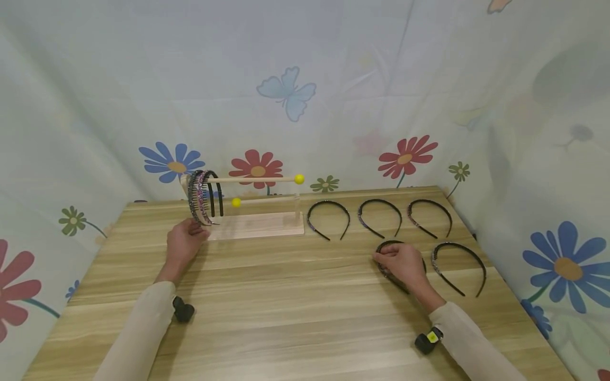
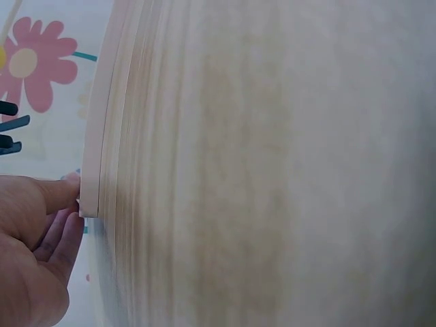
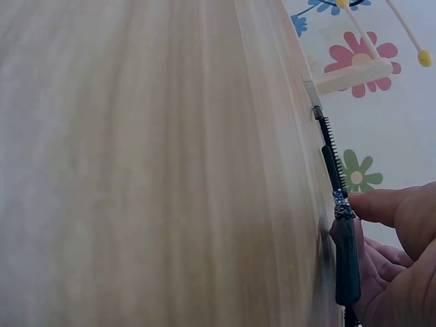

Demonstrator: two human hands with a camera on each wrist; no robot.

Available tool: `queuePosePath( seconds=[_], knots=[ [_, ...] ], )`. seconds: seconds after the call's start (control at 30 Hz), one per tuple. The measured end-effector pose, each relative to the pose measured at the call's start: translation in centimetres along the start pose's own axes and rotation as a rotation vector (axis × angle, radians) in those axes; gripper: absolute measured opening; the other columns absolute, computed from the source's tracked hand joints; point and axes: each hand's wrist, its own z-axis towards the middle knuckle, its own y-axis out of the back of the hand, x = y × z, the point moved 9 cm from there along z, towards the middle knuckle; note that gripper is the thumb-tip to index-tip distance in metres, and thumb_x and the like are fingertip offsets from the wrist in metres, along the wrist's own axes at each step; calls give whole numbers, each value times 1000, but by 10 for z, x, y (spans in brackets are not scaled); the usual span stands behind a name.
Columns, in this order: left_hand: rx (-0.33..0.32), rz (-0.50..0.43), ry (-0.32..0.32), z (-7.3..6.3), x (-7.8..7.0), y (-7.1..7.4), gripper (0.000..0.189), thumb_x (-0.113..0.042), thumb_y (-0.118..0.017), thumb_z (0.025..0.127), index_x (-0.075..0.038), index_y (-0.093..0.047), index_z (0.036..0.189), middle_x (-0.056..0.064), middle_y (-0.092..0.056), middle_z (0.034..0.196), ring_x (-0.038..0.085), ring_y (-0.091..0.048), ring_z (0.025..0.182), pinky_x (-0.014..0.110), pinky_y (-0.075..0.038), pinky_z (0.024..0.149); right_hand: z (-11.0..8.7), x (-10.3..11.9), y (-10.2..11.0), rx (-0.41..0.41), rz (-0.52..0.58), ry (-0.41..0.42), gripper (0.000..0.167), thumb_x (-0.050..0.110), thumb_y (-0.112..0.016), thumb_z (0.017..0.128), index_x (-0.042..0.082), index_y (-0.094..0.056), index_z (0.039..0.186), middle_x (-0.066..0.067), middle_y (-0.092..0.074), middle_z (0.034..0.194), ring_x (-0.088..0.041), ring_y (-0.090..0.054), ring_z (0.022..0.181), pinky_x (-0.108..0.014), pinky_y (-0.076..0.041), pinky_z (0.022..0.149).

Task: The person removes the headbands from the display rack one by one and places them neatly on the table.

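The right hand (image 1: 402, 264) pinches a headband (image 1: 392, 242) at its beaded side, the rest passing beneath the palm, perhaps touching the table (image 1: 286, 312). The left hand (image 1: 186, 244) grips the stand's (image 1: 262, 226) left end.

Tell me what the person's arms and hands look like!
The arms wear long, plain cream sleeves. The left hand and right hand are bare, with no gloves. A chunky black camera sits at each wrist: the left camera looks all black, while the right camera has a bright yellow patch.
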Motion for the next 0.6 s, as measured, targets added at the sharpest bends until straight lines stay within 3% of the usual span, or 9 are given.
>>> queuePosePath(
  seconds=[0.27,0.47,0.6],
  knots=[
    [4,-2,-1,-1,-1,0,36,-6,-71,94,12,-63,124,30,-71,114,42,-71,105,50,-60,89,0,6,9,16,-28,59,32,29,-77,93,0,-76,107,-13,-78,93,-17,-74,69,-28,-61,59],
    [-4,5,-9,-1,-2,1,34,-5,-72,93,12,-64,122,30,-72,112,42,-72,103,45,-62,87,2,35,16,-13,-73,182,36,32,-75,95,3,-74,115,-12,-77,103,-24,-74,90,-33,-62,70],
    [-6,9,-1,-1,0,1,35,-5,-72,94,11,-63,123,30,-71,114,42,-72,104,47,-61,88,3,58,16,-21,-30,255,43,36,-76,94,5,-72,122,-11,-77,106,-26,-72,93,-32,-62,71]
  ],
)
